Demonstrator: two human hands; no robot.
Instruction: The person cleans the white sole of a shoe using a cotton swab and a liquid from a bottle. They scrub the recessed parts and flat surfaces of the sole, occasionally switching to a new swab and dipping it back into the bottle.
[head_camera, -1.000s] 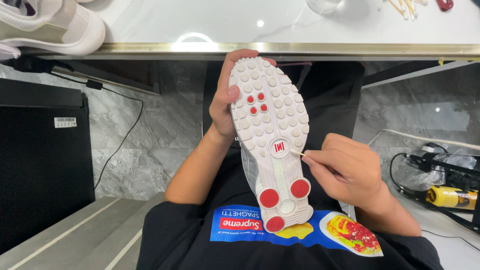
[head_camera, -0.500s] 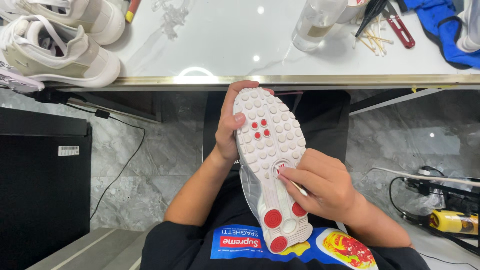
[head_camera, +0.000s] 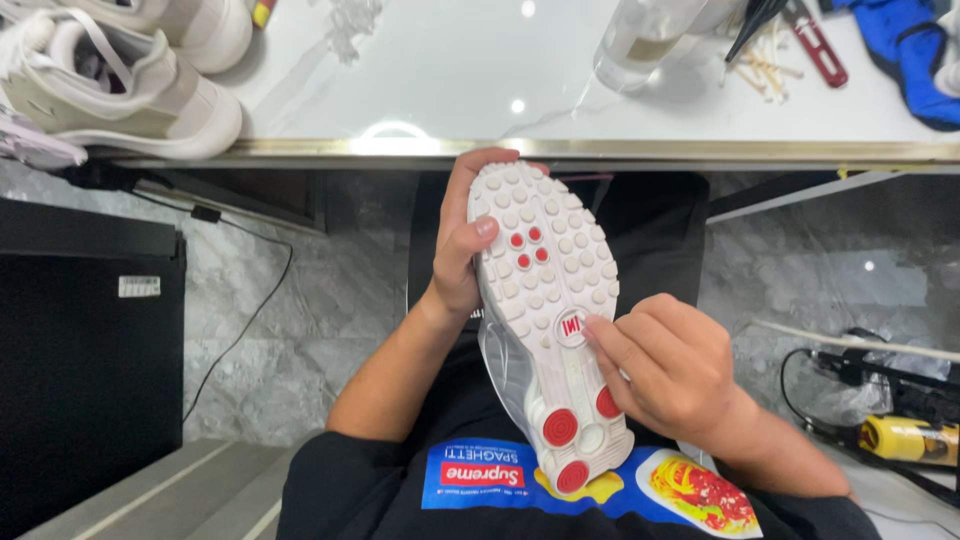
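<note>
Below the table (head_camera: 560, 148) edge, at the centre of the view, a white shoe (head_camera: 548, 320) with red sole dots is held sole-up over the person's lap, toe at 12 o'clock and heel at 6. The left hand (head_camera: 458, 250) clasps the toe end from 9 o'clock, thumb on the studs, while the right hand (head_camera: 672, 370), at 4 o'clock, curls with fingertips pressed at the mid-sole badge; whether it pinches a small tool I cannot tell. This looks like sole cleaning in progress, and working onward calls for a firm left-hand brace.
</note>
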